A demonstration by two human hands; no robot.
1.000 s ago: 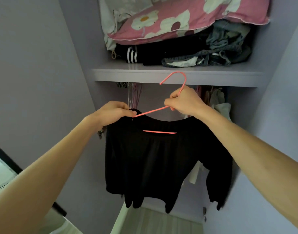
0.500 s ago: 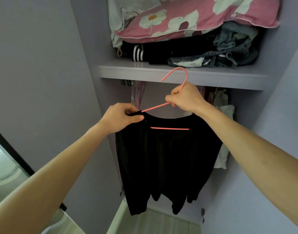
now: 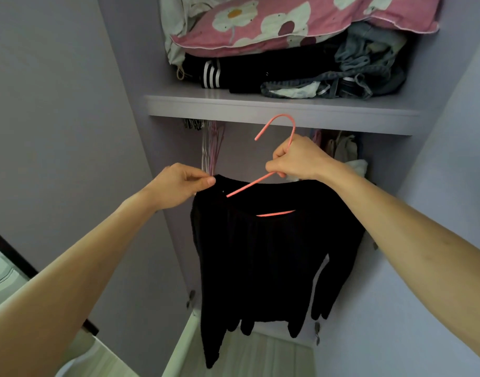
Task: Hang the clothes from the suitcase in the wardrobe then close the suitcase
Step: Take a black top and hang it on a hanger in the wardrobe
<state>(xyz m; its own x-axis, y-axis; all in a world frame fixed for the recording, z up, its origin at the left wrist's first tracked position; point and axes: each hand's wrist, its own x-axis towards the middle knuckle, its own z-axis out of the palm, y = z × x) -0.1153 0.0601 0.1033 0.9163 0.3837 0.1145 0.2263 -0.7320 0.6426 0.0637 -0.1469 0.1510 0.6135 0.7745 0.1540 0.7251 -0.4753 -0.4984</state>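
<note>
Both hands closed: left hand (image 3: pixel 179 186) pinching black top's (image 3: pixel 268 257) shoulder, right hand (image 3: pixel 295 159) apparently gripping pink hanger (image 3: pixel 276 126).

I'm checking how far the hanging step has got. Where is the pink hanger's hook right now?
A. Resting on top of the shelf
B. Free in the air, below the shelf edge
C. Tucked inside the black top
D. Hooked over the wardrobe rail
B: the pink hanger is gripped at its neck by the right hand, and its hook curves freely in front of the shelf edge, touching nothing, while the left hand pinches the black top at its shoulder.

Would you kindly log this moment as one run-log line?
stage: hanging | right hand: grips pink hanger | left hand: pinches black top shoulder | hook: below shelf, not yet hung
</note>
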